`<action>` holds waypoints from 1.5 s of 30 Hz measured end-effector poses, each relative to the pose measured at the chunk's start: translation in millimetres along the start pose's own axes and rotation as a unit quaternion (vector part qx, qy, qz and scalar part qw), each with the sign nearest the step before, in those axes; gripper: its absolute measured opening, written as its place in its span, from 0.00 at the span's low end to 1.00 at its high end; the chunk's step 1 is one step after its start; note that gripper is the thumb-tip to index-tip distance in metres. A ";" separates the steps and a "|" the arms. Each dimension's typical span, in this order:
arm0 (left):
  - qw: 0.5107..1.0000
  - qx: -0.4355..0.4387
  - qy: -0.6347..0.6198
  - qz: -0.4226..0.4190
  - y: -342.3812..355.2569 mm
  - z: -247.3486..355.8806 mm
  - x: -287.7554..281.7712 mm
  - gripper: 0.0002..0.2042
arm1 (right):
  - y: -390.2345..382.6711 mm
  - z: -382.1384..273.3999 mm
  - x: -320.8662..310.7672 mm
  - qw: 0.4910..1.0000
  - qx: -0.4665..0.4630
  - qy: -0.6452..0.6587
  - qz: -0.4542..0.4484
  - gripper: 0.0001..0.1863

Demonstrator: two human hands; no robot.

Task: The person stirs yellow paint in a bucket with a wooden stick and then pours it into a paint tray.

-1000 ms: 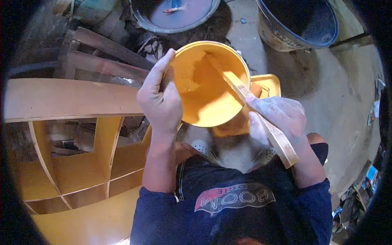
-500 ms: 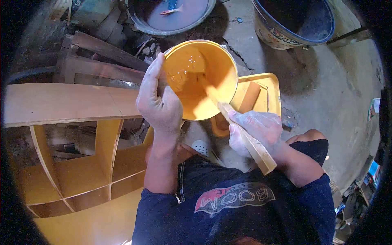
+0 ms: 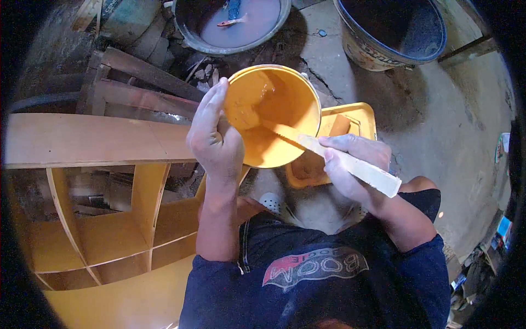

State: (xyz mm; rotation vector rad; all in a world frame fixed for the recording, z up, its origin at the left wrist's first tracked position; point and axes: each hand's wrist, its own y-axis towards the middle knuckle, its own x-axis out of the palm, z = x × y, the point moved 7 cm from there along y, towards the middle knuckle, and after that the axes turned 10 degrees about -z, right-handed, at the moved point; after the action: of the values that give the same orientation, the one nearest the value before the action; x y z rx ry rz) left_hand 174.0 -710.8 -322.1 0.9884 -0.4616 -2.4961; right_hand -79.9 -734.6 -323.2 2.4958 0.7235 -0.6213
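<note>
Over a concrete floor [image 3: 433, 131], just beyond the seated wearer's knees, a round yellow-coated paint bucket [image 3: 298, 101] sits with its mouth toward the camera; whether anything supports it from below cannot be told. Left hand [image 3: 216, 137] grips it at the left side of the rim, some fingers hidden from view. Right hand [image 3: 370, 149] is closed around a flat wooden stir stick [image 3: 381, 180], pale at the squared upper end, yellow-orange toward the lower one, which reaches inside the bucket. Interior walls thickly coated, with wet glints near the far side (paint depth hard to judge from here). Behind the bucket's right edge and partly covered by it: a yellow paint tray [image 3: 368, 115], bearing an orange-stained roller [image 3: 339, 125]. Farther out, a dark basin [image 3: 189, 41] of cloudy liquid, a red-and-white paintbrush [image 3: 232, 22] in it; to its right, well apart, a large pail with a blue rim [image 3: 359, 50]. Left of the wearer lies a yellow wooden shelf unit [image 3: 98, 140] with open compartments, worn timber boards [image 3: 139, 90] beyond. Below the bucket, a white perforated shoe [image 3: 269, 201] shows beside the dark clothing [image 3: 318, 299].
</note>
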 end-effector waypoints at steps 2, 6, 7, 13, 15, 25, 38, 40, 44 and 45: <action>0.999 0.004 0.018 -0.034 1.7 8.0 6.5 0.32 | 1.6 -1.7 -5.6 0.998 -0.025 -0.061 0.024 0.09; 0.998 -0.005 0.033 -0.059 0.6 6.3 11.4 0.31 | 1.3 -0.6 -9.4 0.993 -0.053 -0.091 0.050 0.11; 0.997 -0.006 0.042 -0.065 1.5 8.7 13.4 0.31 | -0.7 0.7 -5.2 0.993 -0.054 -0.104 0.022 0.12; 0.998 0.011 0.047 -0.051 3.8 16.0 16.0 0.33 | -17.5 3.9 24.4 0.994 -0.082 -0.068 -0.026 0.18; 0.998 0.021 0.050 -0.045 2.3 13.5 15.7 0.33 | -20.2 3.2 28.7 0.999 -0.046 -0.019 -0.001 0.16; 0.999 0.045 0.029 -0.009 2.0 10.7 10.1 0.34 | -16.3 7.7 30.2 0.995 0.030 0.087 0.039 0.09; 0.995 -0.018 -0.090 0.026 5.0 -7.5 4.1 0.27 | -6.3 12.8 1.6 0.994 -0.045 -0.086 0.050 0.19; 0.996 -0.027 -0.087 0.023 5.0 -6.4 4.6 0.26 | -5.7 11.2 3.8 0.992 -0.061 -0.106 0.042 0.17; 0.997 -0.012 -0.077 0.018 2.7 -2.6 7.5 0.26 | -3.0 10.5 12.0 0.994 -0.088 -0.055 0.022 0.24; 0.997 -0.012 -0.075 0.019 1.5 -4.0 6.4 0.26 | -3.4 8.8 14.0 0.993 -0.108 -0.044 0.019 0.27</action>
State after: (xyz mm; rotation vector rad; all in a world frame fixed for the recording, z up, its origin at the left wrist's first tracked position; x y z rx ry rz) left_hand 172.9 -715.8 -327.8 0.7790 -0.4891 -2.5465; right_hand -73.8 -731.6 -338.7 2.2649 0.6703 -0.6011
